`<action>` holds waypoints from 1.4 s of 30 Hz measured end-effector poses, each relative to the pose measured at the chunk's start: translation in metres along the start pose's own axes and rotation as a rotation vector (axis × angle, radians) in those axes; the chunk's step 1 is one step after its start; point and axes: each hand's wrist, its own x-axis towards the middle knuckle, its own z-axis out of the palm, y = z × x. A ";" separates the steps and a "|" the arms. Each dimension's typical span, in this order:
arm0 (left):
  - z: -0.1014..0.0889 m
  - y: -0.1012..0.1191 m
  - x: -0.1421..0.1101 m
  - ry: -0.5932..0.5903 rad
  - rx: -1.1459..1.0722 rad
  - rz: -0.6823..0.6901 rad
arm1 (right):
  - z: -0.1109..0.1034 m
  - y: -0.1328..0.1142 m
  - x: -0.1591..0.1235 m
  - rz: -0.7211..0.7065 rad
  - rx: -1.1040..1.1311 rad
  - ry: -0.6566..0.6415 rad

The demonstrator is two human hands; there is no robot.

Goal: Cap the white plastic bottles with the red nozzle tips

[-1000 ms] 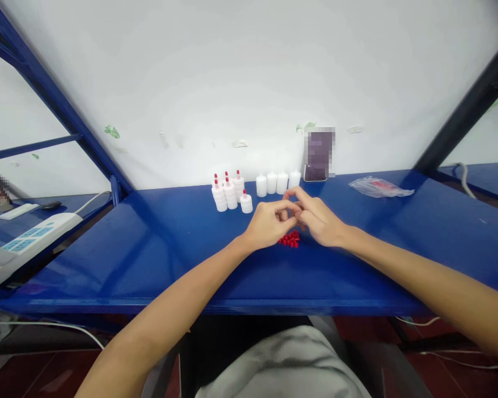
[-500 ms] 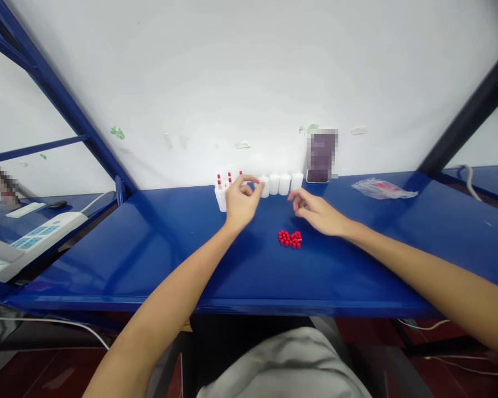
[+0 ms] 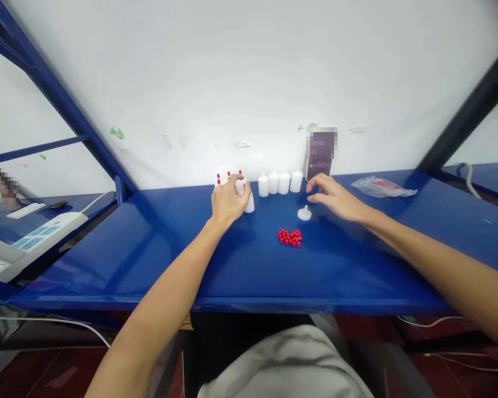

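My left hand [image 3: 228,203] is curled at the group of white bottles on the left. Its thumb and index finger close around the top of a white bottle [image 3: 249,205], whose upper part is partly hidden. Behind the fingers stand several white bottles with red caps [image 3: 218,180], largely covered by the hand. My right hand [image 3: 330,196] hovers with thumb and fingers apart, holding nothing. Just left of and below it, a small white funnel [image 3: 304,213] rests wide side down, spout up. Nearer me lies a cluster of small red caps [image 3: 290,238].
Several white bottles without red caps [image 3: 274,183] stand in a row by the wall. A blurred dark upright item [image 3: 321,152] leans there. On the blue table [image 3: 315,282], a clear plastic bag [image 3: 382,187] lies at right. A power strip [image 3: 45,235] sits left beyond the frame post.
My left hand has moved left and slightly down to the capped bottles. My right hand has shifted right and opened, leaving the white funnel in plain view on the table.
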 end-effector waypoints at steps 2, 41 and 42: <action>-0.004 0.009 -0.003 -0.062 -0.047 0.136 | -0.004 0.000 0.000 -0.018 0.002 0.007; 0.015 0.038 -0.026 -0.847 -0.211 0.636 | 0.020 0.000 -0.001 0.024 -0.118 -0.079; 0.016 0.037 -0.026 -0.837 -0.198 0.630 | 0.021 0.001 -0.001 0.008 -0.122 -0.061</action>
